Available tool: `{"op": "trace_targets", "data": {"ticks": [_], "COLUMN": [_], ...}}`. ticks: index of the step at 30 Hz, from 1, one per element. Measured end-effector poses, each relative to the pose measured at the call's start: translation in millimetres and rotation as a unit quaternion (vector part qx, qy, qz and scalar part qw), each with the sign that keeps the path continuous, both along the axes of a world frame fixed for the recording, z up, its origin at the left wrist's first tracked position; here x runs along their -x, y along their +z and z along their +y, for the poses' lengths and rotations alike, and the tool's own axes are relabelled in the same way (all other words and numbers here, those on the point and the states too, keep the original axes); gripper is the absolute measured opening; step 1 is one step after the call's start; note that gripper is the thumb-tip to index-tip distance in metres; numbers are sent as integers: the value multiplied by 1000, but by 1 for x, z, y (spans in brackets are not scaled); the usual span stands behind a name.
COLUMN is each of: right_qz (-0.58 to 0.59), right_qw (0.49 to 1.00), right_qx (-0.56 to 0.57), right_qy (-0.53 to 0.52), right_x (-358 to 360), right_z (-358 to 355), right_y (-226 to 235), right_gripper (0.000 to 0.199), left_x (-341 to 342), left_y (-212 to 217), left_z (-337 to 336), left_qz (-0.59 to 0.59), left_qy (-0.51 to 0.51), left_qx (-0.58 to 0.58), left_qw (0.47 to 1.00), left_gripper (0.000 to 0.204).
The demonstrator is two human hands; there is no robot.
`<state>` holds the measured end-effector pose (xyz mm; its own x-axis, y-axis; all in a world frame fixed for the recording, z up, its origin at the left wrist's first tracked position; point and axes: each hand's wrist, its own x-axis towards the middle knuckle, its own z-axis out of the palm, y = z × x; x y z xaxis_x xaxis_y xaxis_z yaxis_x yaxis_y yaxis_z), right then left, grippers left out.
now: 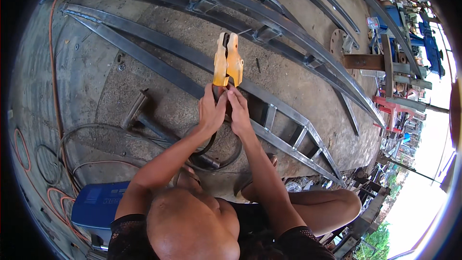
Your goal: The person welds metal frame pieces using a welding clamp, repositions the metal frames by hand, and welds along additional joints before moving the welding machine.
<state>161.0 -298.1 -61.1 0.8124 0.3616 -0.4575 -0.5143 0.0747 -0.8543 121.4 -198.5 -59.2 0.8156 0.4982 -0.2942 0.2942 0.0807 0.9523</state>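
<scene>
A yellow welding electrode holder (pixel 234 63) points away from me above the steel tubes. Its jaws are at the far end, and a thin rod seems to stick out there to the right. My left hand (pixel 211 110) is closed round the lower end of the holder from the left. From the other side my right hand (pixel 238 111) closes on the same end, its fingertips close to the left hand's. The grip between them is mostly hidden. Below the hands a black cable (pixel 210 145) hangs and curves toward the floor.
A ladder-like steel frame (pixel 284 110) lies beneath the holder, with longer curved steel frames (pixel 202 7) beyond. A hammer-shaped metal piece (pixel 135 109) rests on the concrete at left. Nearer are a blue machine case (pixel 98 204) and looped hoses (pixel 55 96). Metal scrap (pixel 370 192) lies right.
</scene>
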Motion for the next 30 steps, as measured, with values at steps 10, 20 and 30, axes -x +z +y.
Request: {"op": "trace_targets", "data": {"ticks": [10, 20, 30], "right_qz": [-16, 2, 20], "right_qw": [999, 998, 995], "right_qx": [-35, -34, -43], "right_qy": [-36, -43, -87], "right_x": [0, -4, -2], "right_z": [-4, -4, 5], "right_y": [-1, -1, 0], "right_gripper": [63, 51, 53], "left_x": [-19, -27, -26], "left_y": [6, 1, 3], "left_z": [-2, -3, 1], "left_qz": [31, 48, 53], "left_qy": [-55, -77, -84], "left_qx": [-28, -57, -68], "left_qw": [998, 994, 993], "left_gripper": [39, 40, 37]}}
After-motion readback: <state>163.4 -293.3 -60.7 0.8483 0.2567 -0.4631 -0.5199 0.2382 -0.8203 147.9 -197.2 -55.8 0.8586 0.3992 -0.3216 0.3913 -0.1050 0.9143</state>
